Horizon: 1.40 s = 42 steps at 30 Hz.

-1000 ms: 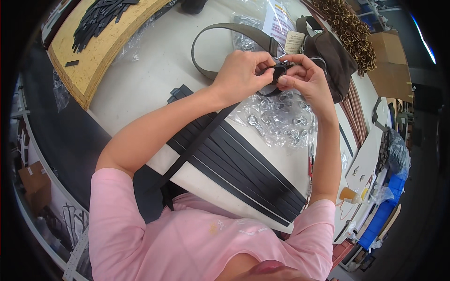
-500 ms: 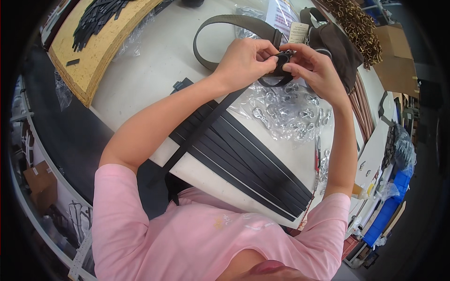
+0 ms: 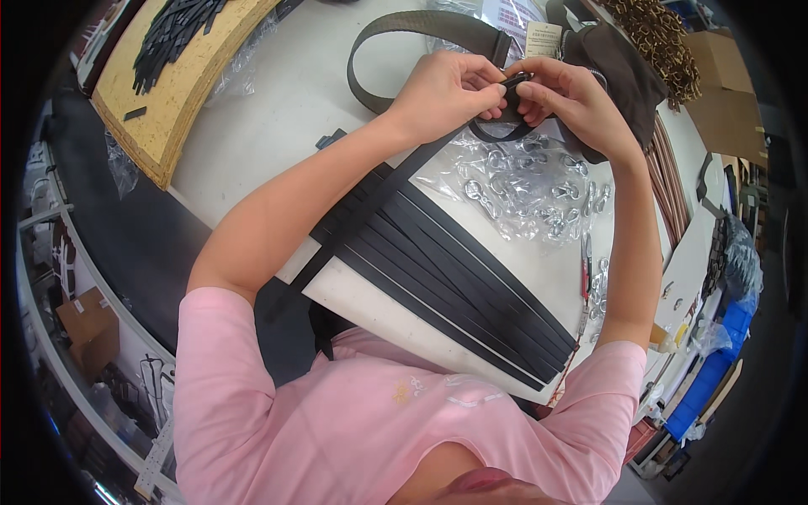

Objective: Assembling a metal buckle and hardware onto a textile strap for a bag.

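Both of my hands are closed at the far side of the table, fingertips almost meeting. My left hand [image 3: 446, 94] pinches one side of a black strap [image 3: 370, 206], and my right hand [image 3: 571, 94] pinches the other. Between the fingers shows a small dark piece [image 3: 515, 82]; its exact shape is partly hidden. A loop of the strap hangs below my fingers, and its long end runs down to the near left, over a stack of flat black strips [image 3: 454, 282]. Just beyond my hands lies a dark brown bag [image 3: 610, 80] with a wide webbing strap [image 3: 362, 59] and a paper tag [image 3: 543, 39].
A clear plastic bag of silver snap hooks [image 3: 522, 185] lies below my hands. A wooden tray [image 3: 160, 126] with short black strips stands at far left. Brass-coloured hardware [image 3: 652, 46] is heaped at far right, beside a cardboard box [image 3: 728, 101] and brown rods [image 3: 669, 189].
The small dark piece between my fingertips has turned and now shows slimmer. My hands stay together on the strap, while the whole view has shifted slightly.
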Available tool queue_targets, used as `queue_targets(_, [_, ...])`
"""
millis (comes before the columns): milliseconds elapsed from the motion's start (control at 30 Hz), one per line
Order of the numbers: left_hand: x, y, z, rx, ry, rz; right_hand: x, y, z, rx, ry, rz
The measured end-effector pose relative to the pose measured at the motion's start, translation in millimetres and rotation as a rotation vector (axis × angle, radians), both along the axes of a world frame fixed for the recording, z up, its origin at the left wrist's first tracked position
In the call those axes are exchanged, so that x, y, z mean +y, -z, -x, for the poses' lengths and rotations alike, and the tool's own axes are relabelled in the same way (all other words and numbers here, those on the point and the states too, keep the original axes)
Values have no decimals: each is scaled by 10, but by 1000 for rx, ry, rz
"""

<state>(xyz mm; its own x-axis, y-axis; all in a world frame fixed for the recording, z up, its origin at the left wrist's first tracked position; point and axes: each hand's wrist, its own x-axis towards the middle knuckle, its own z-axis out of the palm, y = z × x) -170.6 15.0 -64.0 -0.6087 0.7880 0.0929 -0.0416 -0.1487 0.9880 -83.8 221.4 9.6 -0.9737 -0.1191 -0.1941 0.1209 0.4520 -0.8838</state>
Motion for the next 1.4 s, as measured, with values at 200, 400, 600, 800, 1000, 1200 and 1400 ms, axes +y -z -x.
queue_targets(200, [-7, 26, -4, -6, -10, -32, 11, -64, -43, 43, 23, -120])
queue_targets(400, [-38, -30, -52, 45, -1, 32, 13, -100, -79, -45, 31, -36])
queue_targets(600, [-35, -21, -74, 79, -54, 32, -26, 16, -138, -35, 100, -44])
queue_targets(800, [-36, -33, -66, 67, -49, 26, -67, 48, -147, -9, 120, 4])
queue_targets(1000, [-33, -50, -76, 96, -39, 43, -71, 36, -179, -59, 144, 8])
queue_targets(1200, [-24, -79, -53, 31, -22, 31, -209, 73, -289, 149, 320, 29])
queue_targets(1400, [-39, -104, -61, -55, 0, 37, -273, 118, -334, 252, 348, 66])
